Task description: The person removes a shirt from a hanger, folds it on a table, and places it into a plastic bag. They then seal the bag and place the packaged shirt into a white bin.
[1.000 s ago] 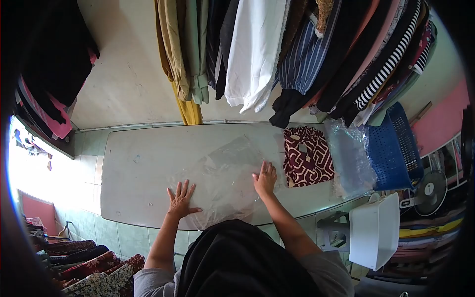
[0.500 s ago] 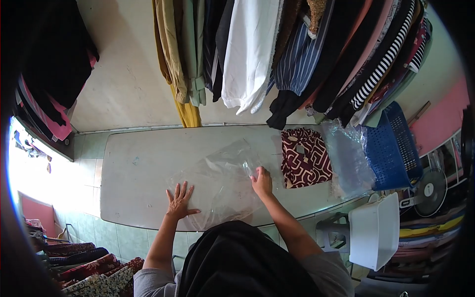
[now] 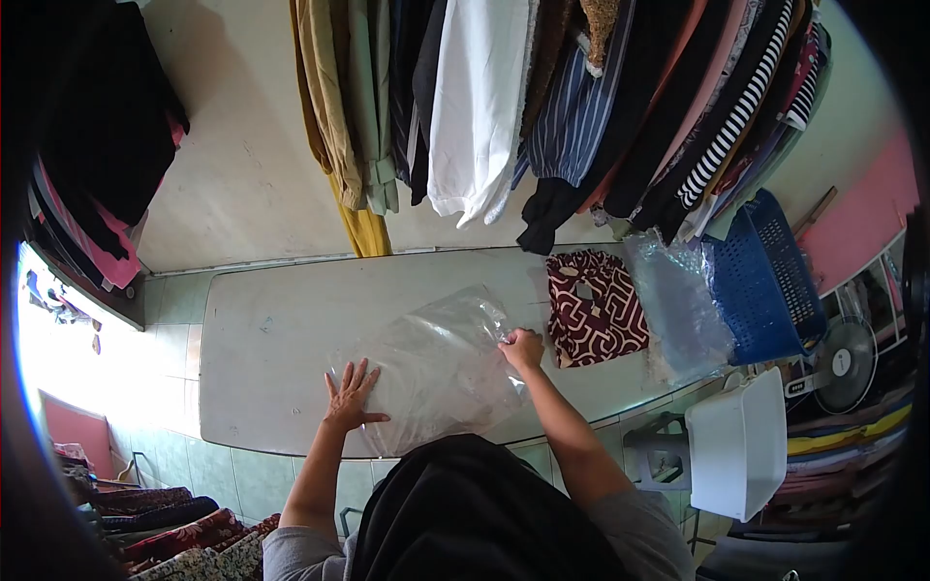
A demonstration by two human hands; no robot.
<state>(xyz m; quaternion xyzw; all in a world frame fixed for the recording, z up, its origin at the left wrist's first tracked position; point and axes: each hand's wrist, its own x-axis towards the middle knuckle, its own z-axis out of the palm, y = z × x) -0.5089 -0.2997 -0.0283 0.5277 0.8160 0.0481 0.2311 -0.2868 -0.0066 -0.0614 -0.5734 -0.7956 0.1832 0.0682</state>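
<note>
A clear plastic bag (image 3: 441, 368) lies spread on the grey-white table (image 3: 266, 339) in front of me. My left hand (image 3: 352, 395) rests flat on its left side with the fingers spread. At the bag's right edge my right hand (image 3: 523, 349) is closed, pinching the plastic. Just right of that hand lies a folded maroon and cream patterned garment (image 3: 596, 310), not touched by either hand.
Right of the garment are more clear plastic bags (image 3: 678, 310) and a blue basket (image 3: 765, 281). A white bin (image 3: 736, 445), a grey stool (image 3: 659, 450) and a fan (image 3: 843, 363) stand at the right. Clothes (image 3: 475, 116) hang above the table's far edge.
My right hand has moved slightly right with the bag's edge, and the plastic lies wider and flatter. My left hand stays about where it was. The view has shifted slightly.
</note>
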